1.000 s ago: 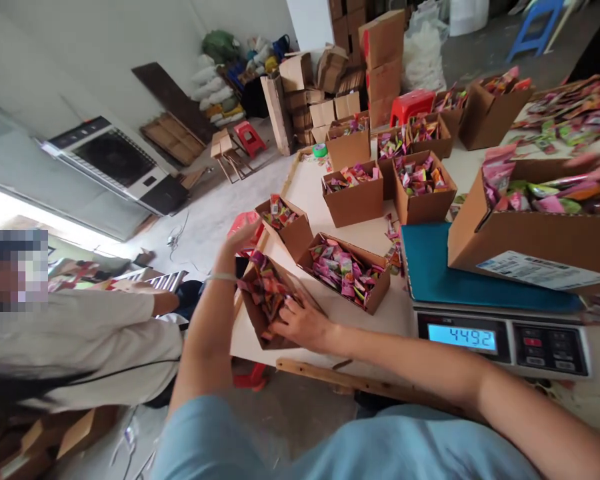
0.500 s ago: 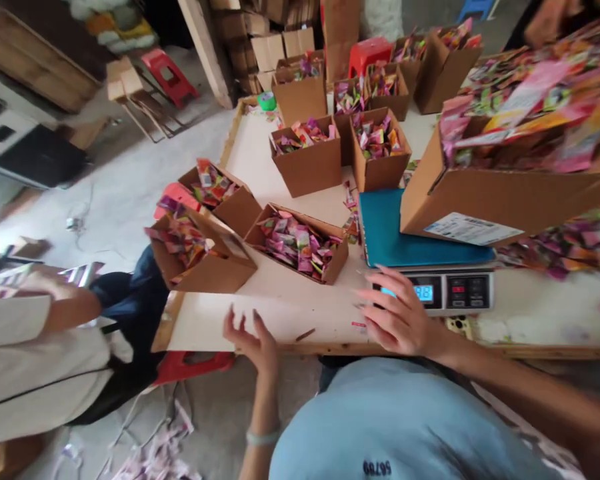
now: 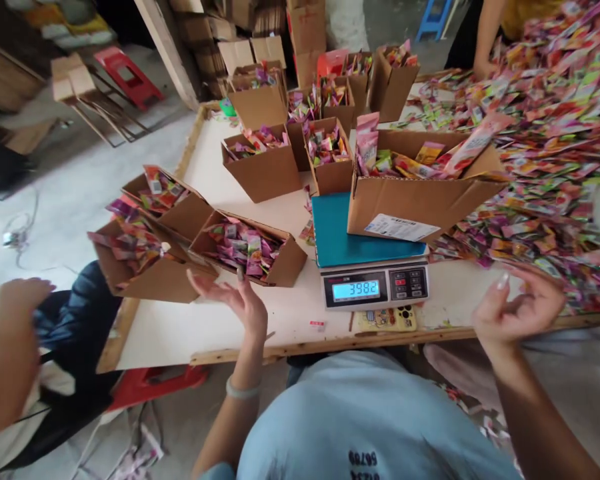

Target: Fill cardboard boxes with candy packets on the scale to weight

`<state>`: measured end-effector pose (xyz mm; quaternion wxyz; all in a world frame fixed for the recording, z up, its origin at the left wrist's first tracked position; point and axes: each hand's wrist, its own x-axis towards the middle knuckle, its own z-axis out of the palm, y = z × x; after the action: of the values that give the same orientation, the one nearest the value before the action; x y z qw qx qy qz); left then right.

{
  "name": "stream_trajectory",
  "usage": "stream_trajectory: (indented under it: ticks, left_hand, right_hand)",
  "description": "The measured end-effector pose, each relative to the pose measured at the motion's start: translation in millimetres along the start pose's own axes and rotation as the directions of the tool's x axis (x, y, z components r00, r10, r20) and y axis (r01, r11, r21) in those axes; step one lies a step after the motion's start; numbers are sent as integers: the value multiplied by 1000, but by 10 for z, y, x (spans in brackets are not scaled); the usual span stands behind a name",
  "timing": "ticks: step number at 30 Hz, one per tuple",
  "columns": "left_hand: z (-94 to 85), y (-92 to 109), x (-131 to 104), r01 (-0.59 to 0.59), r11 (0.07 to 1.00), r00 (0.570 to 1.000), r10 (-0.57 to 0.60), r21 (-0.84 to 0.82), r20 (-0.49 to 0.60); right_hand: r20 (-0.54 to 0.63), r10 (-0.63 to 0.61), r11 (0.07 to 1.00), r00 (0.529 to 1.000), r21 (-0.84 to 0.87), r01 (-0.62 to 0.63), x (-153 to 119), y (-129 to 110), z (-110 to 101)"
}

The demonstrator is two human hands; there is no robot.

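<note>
My left hand [image 3: 243, 307] is open and empty, palm up, just in front of a carton of wrapped snack packets [image 3: 280, 263]. Over the right side of the table, my right hand [image 3: 523, 307] hovers with fingers loosely bent and apart, holding nothing, near the large heap of packets [image 3: 545, 173]. Between my hands stands a digital scale [image 3: 375, 290], its lit display [image 3: 356, 290] reading 3982. A larger carton [image 3: 420, 200] with a white label rests on the scale's teal platform [image 3: 350, 243], filled with packets.
Filled cartons [image 3: 265, 170] stand at the back of the table, with others [image 3: 145, 273] at the left edge. A phone in a yellow case [image 3: 387, 319] lies below the scale. A co-worker's arm [image 3: 15, 333] is at left; another person's hand [image 3: 485, 69] reaches the heap.
My right hand has moved right, away from the scale's display, which now shows fully. My left hand has risen towards the carton and turned up. The view has shifted right.
</note>
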<state>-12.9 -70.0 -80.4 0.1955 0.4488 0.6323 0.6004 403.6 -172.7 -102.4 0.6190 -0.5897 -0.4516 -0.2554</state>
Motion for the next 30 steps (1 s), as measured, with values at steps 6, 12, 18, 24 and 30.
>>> stream_trajectory:
  ticks: [6,12,18,24,30]
  left_hand:
    - [-55,97,-55,-40,997,999,41,61,-17]
    - [-55,16,72,-207,969,975,216,132,-57]
    - [93,-10,-22,-478,871,877,481,110,6]
    - [159,-6,-74,-497,866,868,497,46,9]
    - [502,441,-85,-499,840,847,525,-215,84]
  right_hand:
    - [96,-16,1000,995,3,16,-19,-81,98]
    - [187,59,997,981,-64,-48,-26,-19,111]
    - [548,606,755,576,-624,-201,-123,582,157]
    - [551,824,561,136,-826,-53,-442,597,153]
    - [560,706,698,433,-654,-291,-141,702,160]
